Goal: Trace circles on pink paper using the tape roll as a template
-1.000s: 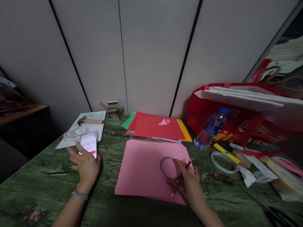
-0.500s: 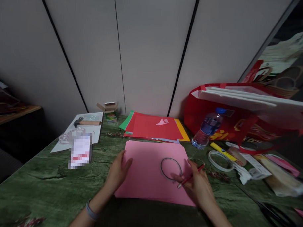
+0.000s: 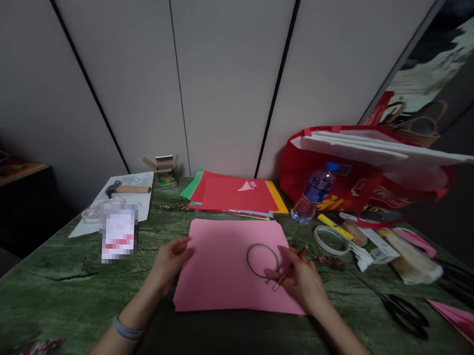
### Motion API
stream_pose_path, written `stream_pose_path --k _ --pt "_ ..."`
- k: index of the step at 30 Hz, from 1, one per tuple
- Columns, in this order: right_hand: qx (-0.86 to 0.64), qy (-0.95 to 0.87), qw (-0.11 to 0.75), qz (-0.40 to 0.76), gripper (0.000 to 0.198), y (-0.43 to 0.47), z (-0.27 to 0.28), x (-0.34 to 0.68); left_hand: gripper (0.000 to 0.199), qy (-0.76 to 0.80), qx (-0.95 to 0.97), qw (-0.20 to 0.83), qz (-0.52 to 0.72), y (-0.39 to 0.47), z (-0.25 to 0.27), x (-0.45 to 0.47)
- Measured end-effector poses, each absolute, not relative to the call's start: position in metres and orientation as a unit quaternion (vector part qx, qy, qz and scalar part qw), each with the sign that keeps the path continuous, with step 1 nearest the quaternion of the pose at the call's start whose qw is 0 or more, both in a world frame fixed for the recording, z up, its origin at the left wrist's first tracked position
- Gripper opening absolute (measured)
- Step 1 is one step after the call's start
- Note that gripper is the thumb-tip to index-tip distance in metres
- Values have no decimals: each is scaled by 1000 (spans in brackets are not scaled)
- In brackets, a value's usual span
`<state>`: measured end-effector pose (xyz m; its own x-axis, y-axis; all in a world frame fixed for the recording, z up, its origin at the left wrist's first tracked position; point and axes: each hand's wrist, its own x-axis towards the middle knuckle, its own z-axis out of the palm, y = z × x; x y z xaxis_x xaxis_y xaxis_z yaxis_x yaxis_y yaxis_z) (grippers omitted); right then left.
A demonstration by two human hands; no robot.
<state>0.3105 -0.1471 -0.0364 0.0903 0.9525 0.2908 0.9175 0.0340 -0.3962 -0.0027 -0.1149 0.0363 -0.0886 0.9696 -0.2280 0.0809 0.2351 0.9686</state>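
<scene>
With the right hand (image 3: 301,280), grips one red pencil (image 3: 290,270) slantwise and sets fingers at the right edge of one thin grey ring (image 3: 247,259), lying flat on the right half of a pink paper stack (image 3: 218,275). With the left hand (image 3: 169,266), meets the stack's left edge, fingers half bent; cannot tell whether pinching the sheets or merely resting there. Works at a green, wood-grained desk (image 3: 81,296), facing a pale grey panelled wall (image 3: 224,84) with dark upright seams. Counts one pink stack, squarely before the body, too tight to number by sheet. Beyond it, counts one red sheet pile (image 3: 236,195) fringed with green and yellow, bearing pink paper scraps (image 3: 247,186). To the left, finds one hammer (image 3: 131,189) on one white board (image 3: 144,210), one pixelated phone (image 3: 119,233) overlapping the board's near edge, and one open-flapped box (image 3: 167,176) near the wall. To the right, finds one blue-capped bottle (image 3: 318,193) before one large red bag (image 3: 295,172), then one yellow tube (image 3: 335,226), one white tape roll (image 3: 331,251) and, nearer, black-handled scissors (image 3: 405,313).
</scene>
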Motion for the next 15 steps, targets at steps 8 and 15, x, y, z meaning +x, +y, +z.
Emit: stream_pose_path --k 8,15 --pt "-691 -683 236 3 64 -151 -38 308 53 588 471 514 411 -98 47 -11" --pt "-705 -670 233 -1 60 -148 -41 308 48 603 386 567 407 -95 55 -9"
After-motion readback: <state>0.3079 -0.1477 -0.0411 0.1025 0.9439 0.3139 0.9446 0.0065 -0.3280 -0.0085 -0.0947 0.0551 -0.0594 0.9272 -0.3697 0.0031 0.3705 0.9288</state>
